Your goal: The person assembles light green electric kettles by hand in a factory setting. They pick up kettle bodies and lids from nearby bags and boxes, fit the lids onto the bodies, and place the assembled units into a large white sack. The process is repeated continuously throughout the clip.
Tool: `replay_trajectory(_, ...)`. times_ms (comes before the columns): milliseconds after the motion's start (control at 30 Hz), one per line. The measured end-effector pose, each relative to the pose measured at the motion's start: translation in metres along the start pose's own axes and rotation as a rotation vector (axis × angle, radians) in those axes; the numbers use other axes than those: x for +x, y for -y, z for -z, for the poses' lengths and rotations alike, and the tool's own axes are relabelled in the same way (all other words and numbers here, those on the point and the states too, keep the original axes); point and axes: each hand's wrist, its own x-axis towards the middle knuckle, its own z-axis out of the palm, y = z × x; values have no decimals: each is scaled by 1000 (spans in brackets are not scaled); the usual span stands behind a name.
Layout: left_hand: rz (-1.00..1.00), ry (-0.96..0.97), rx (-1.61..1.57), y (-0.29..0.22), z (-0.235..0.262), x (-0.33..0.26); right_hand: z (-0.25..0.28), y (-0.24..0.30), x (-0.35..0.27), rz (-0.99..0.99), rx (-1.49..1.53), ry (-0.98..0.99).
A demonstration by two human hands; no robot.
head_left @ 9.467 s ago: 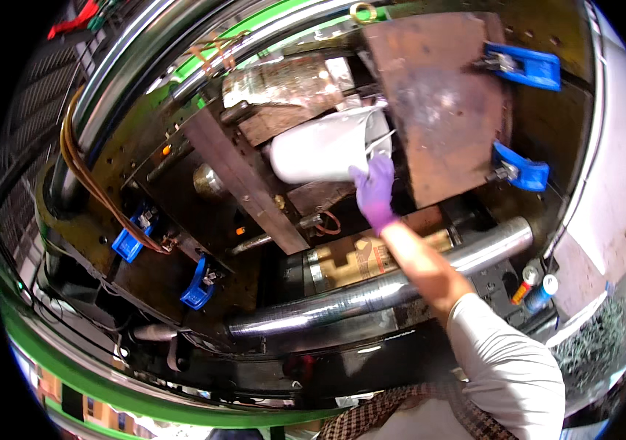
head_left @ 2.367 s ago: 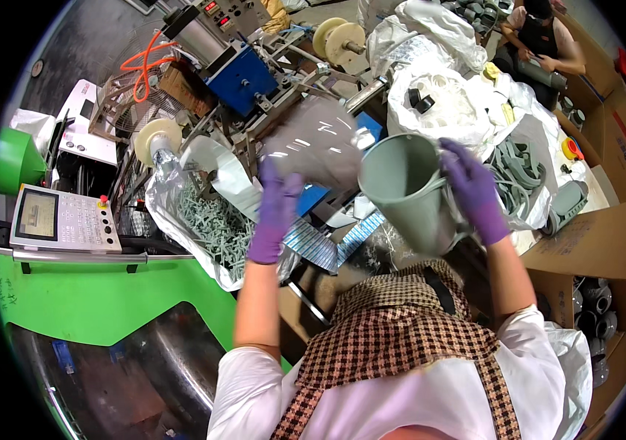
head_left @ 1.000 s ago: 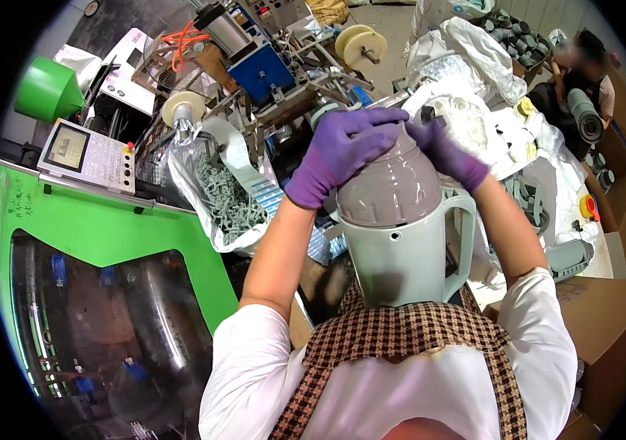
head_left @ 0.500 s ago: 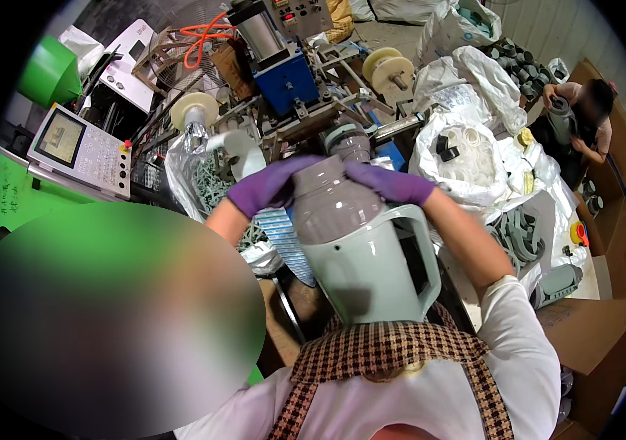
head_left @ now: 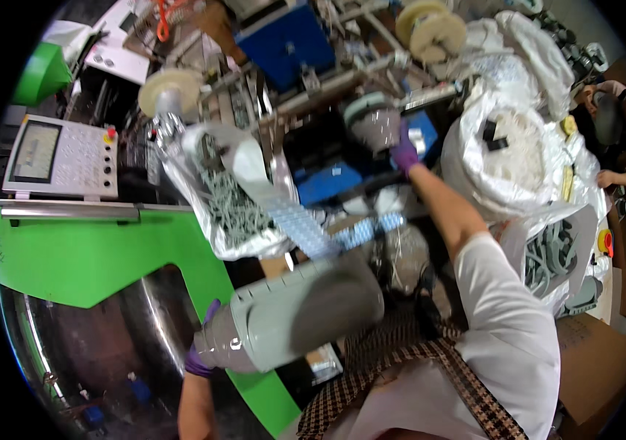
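Observation:
My left hand (head_left: 204, 348), in a purple glove, is closed round the narrow taupe neck of a pale grey-green jug (head_left: 306, 312). The jug lies tipped sideways in front of my apron, its wide base to the right; its handle is out of sight. My right arm reaches forward, and my gloved right hand (head_left: 405, 152) grips the right side of a second taupe jug neck (head_left: 375, 132) with a grey-green rim. That second piece sits at the machine's near side, below the blue block (head_left: 285, 45). Some fingers of both hands are hidden, and the picture is slightly blurred.
A bag of grey-green plastic strips (head_left: 232, 209) stands left of centre. On the right are a white sack of clear rings (head_left: 515, 150) and a bag of grey handles (head_left: 551, 253). A green machine cover (head_left: 100, 257) and control panel (head_left: 63, 158) flank my left; another person (head_left: 625, 139) sits far right.
Both hands held the upright jug at its neck. My left hand has swung it down-left onto its side; my right hand has let go and moved forward to the second jug neck.

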Motion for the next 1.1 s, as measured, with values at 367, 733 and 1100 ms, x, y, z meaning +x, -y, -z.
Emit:
replay_trajectory(367,1828,-363,-2119,-118,42,156,189,-94,-370,-359,1070,100)
replay_trajectory(733,1294,-549,-1521,-189,-98,352,307,-6,-388,-212,6,276)
replay_trajectory(1100,1341,-391,-1245,-182,-108,303,317,60,-340,-163,-207,433)
